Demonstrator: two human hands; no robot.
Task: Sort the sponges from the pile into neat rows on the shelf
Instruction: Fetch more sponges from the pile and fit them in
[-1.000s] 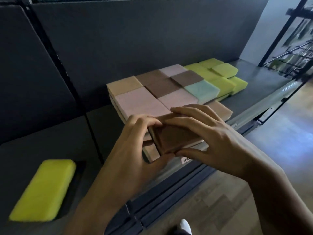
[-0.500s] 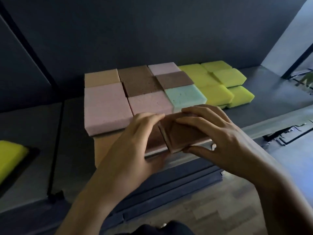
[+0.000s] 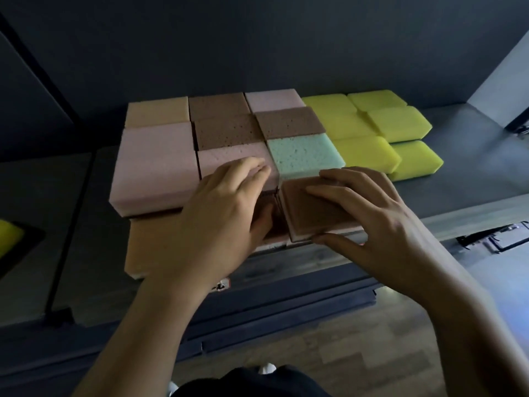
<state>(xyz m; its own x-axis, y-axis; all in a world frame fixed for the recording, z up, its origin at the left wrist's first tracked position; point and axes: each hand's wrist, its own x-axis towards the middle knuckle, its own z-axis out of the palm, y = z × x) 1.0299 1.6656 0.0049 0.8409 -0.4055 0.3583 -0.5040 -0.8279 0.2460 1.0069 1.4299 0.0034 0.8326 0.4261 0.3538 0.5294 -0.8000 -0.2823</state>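
Shelf (image 3: 472, 179) w/ sponge rows (image 3: 229, 130); R hand (image 3: 380, 222) round brown sponge (image 3: 309, 219)

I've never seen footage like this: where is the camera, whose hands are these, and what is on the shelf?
No machine here: a person wears a camera on the head, looking down at their own hands. On the shelf lie sponges in rows: pink, brown, one green sponge, and yellow sponges at the right. The right hand holds a brown sponge at the front, fingers on top, thumb in front. The left hand rests its fingers on a pink sponge.
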